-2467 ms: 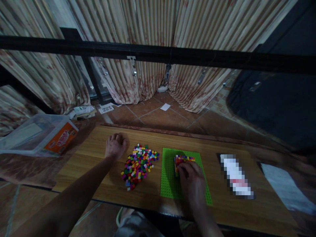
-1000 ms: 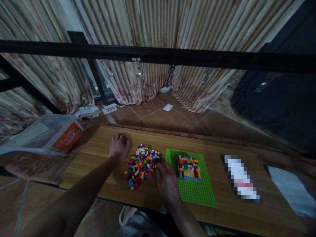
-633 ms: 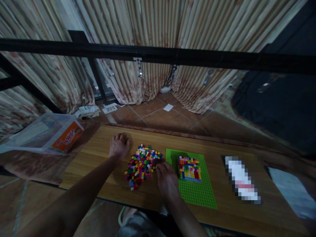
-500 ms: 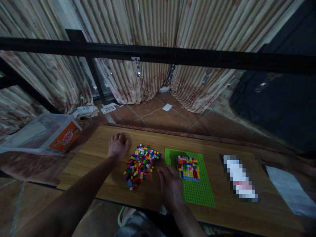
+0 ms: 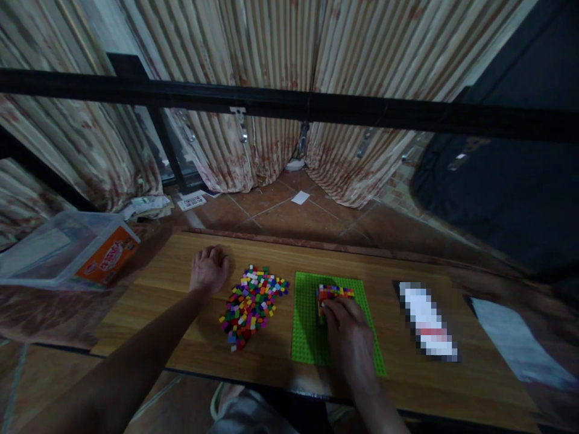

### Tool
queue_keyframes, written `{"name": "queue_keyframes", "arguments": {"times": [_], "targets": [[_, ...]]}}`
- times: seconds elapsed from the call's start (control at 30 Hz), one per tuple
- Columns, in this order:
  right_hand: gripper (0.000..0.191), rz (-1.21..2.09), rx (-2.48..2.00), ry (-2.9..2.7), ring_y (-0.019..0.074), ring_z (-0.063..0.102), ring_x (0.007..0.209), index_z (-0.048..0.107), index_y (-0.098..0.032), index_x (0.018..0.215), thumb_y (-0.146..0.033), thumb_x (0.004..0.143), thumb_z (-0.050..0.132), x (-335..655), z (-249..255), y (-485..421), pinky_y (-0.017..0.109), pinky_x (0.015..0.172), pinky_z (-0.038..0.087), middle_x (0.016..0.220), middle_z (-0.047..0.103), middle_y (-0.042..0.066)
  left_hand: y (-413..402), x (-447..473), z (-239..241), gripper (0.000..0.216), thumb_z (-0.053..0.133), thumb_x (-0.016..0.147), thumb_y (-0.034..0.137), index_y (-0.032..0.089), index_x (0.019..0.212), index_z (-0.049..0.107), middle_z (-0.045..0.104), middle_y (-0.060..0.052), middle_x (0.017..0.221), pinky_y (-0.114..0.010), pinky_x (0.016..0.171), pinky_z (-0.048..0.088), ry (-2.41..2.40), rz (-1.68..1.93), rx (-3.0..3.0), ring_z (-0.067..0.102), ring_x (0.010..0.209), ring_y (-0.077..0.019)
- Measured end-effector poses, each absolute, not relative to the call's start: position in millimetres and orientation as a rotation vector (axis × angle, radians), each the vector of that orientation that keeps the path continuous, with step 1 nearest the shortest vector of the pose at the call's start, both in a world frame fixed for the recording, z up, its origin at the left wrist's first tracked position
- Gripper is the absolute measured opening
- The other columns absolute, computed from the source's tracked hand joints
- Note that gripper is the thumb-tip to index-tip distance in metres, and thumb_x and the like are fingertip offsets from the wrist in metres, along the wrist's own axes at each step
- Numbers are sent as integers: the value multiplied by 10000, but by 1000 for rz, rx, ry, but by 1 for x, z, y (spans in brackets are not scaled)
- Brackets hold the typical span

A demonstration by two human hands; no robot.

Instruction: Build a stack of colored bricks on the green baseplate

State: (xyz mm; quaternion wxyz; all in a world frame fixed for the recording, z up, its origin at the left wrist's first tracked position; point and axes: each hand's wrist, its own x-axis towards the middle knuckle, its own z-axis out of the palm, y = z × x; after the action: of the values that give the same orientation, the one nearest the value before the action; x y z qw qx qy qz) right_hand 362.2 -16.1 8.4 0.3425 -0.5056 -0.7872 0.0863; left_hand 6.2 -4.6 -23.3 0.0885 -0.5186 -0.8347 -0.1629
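My right hand (image 5: 350, 330) is over a block build (image 5: 337, 292) of many coloured toy bricks, covering its near part. Its thumb and fingers are pinched at the build's left side, with a pale speck at the tips that looks like a small toy brick. Under the build lies a green studded baseplate (image 5: 310, 346). My left hand (image 5: 210, 269) rests on the wooden table with its fingers curled in, and nothing shows in it. Between the hands spreads a loose pile of small coloured bricks (image 5: 253, 307).
On the table's right lies a blurred-out flat item (image 5: 427, 322), with a pale sheet (image 5: 520, 337) beyond it. A clear plastic bin (image 5: 67, 247) with an orange label stands left of the table (image 5: 158, 283). A black rail (image 5: 271, 96) crosses before striped curtains (image 5: 271, 42).
My right hand has moved right, from beside the brick pile onto the build on the baseplate. My left hand keeps its place on the table. The whole view has shifted slightly.
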Motion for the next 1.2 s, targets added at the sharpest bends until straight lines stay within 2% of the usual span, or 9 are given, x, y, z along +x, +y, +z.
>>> {"name": "queue_keyframes", "arguments": {"times": [0.23,0.53,0.8,1.2], "targets": [[314,249,-1332,-2083,236,607,955,718,-185,966,-304,976,427,363,8,-14,378,858,507,1025,668,103,-4,5,-25,409,434,880,394,141,1151,604,602,-151,1212,-452,963,409,-2484,-497,-1549,524,1102,-314],[274,242,-1250,-2277,229,601,931,706,-202,928,-243,960,437,371,9,-4,347,790,510,1008,656,89,-5,7,-23,426,430,881,399,132,1167,598,598,-153,1217,-447,977,407,-2491,-486,-1547,517,1119,-320],[271,270,-1297,-2120,205,624,849,710,-183,849,-228,943,459,362,17,-6,336,785,514,940,664,86,-5,8,-22,437,418,882,399,123,1169,599,602,-157,1210,-450,975,410,-2494,-488,-1546,518,1111,-326],[325,150,-1248,-2076,220,625,952,736,-177,983,-265,969,424,368,8,-15,357,833,535,1049,666,112,-5,10,-18,428,438,878,385,136,1194,586,597,-151,1221,-445,991,399,-2508,-491,-1546,516,1124,-318]]}}
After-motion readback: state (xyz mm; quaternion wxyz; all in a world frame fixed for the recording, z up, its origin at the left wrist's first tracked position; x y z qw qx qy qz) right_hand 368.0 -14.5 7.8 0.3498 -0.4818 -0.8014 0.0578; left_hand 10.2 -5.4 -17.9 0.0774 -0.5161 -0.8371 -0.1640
